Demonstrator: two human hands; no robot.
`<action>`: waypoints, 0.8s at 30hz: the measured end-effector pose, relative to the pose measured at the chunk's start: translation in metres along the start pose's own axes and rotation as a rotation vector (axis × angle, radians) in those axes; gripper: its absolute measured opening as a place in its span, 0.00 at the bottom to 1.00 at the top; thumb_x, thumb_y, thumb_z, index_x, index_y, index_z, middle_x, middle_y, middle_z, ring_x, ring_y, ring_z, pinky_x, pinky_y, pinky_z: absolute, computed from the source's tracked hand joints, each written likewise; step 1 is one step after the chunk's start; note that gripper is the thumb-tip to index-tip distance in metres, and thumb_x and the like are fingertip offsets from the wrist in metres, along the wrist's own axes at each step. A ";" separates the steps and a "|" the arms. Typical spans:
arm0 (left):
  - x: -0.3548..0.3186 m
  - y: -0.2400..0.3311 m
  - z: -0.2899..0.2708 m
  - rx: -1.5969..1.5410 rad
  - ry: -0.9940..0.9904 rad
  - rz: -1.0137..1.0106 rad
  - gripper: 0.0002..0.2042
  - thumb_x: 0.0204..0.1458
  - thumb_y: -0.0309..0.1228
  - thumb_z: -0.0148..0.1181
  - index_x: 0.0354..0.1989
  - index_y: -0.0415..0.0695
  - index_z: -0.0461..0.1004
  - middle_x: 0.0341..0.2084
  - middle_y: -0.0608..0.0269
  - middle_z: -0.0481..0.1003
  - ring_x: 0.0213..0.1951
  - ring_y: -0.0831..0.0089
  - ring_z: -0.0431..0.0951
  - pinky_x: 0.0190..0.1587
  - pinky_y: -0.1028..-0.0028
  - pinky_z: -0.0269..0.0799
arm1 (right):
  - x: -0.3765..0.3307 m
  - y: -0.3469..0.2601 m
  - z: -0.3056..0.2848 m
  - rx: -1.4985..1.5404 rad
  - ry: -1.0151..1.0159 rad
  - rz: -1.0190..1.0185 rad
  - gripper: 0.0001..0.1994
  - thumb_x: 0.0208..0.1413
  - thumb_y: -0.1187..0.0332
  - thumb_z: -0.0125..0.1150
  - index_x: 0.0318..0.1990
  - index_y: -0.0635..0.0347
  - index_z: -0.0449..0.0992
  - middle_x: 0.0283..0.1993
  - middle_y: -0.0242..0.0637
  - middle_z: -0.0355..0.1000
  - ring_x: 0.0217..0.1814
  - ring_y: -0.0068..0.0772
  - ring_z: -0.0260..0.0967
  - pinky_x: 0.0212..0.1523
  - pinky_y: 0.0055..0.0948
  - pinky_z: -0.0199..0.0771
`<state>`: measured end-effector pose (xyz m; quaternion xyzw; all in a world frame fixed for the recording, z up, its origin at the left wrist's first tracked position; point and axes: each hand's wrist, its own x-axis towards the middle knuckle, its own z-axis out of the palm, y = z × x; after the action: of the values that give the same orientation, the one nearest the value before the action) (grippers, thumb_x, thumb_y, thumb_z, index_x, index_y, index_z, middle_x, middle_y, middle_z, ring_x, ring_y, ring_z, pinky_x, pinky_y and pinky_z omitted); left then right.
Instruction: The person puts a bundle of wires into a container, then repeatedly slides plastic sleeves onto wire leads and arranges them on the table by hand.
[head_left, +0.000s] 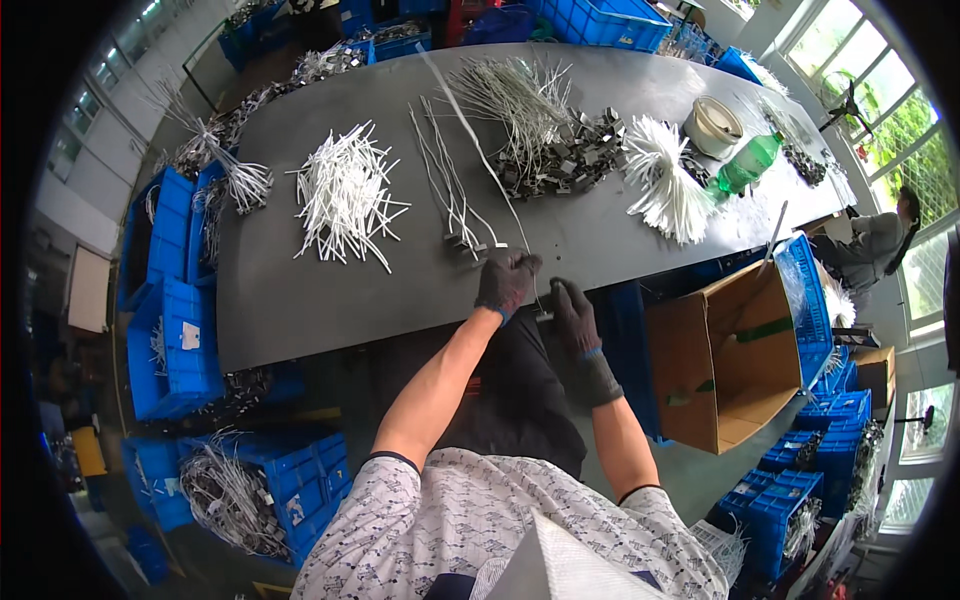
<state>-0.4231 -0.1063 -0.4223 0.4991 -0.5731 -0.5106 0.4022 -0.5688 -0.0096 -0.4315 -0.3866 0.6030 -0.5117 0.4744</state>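
Note:
My left hand [508, 281], in a dark knit glove, is closed around a thin wire [522, 228] near the table's front edge. This wire runs back across the table and also hangs below my fingers. A small grey metal piece [544, 317] is at its lower end, beside my right hand [578, 318]. That hand is gloved too, its fingers drawn together close to the wire; whatever lies between them is hidden. Left of my left hand lie several wires [452, 190] with metal blocks [464, 242] at their near ends. A short white tube shows by my left fingers.
A pile of white tubes [347, 195] lies on the grey table [300, 310] at left. Metal blocks [560, 155], bundled white tubes [665, 185], a tub [713, 127] and a green bottle [748, 163] stand farther back. An open carton [690, 350] is at right; blue crates surround the table.

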 end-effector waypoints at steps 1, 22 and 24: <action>-0.006 -0.001 -0.004 0.011 -0.027 0.054 0.13 0.57 0.36 0.67 0.28 0.38 0.80 0.22 0.68 0.77 0.27 0.83 0.70 0.29 0.72 0.67 | 0.006 -0.003 0.009 -0.080 -0.006 -0.109 0.20 0.64 0.57 0.61 0.54 0.64 0.75 0.41 0.40 0.79 0.42 0.31 0.75 0.40 0.33 0.76; 0.026 0.008 -0.074 -0.582 0.004 -0.119 0.08 0.62 0.32 0.62 0.37 0.39 0.81 0.32 0.60 0.82 0.35 0.72 0.83 0.40 0.71 0.81 | -0.037 0.026 0.010 -0.648 -0.180 -0.348 0.11 0.63 0.65 0.56 0.46 0.59 0.79 0.41 0.44 0.77 0.40 0.50 0.77 0.39 0.41 0.77; 0.009 -0.021 -0.052 -0.573 -0.084 -0.095 0.09 0.61 0.32 0.63 0.39 0.38 0.82 0.32 0.60 0.83 0.36 0.72 0.83 0.41 0.71 0.81 | -0.026 0.003 0.031 -0.437 -0.157 -0.274 0.11 0.64 0.66 0.55 0.46 0.63 0.79 0.41 0.46 0.77 0.39 0.50 0.78 0.39 0.41 0.77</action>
<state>-0.3709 -0.1248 -0.4349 0.3699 -0.3980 -0.6901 0.4781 -0.5321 0.0079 -0.4309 -0.5964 0.6025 -0.3974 0.3514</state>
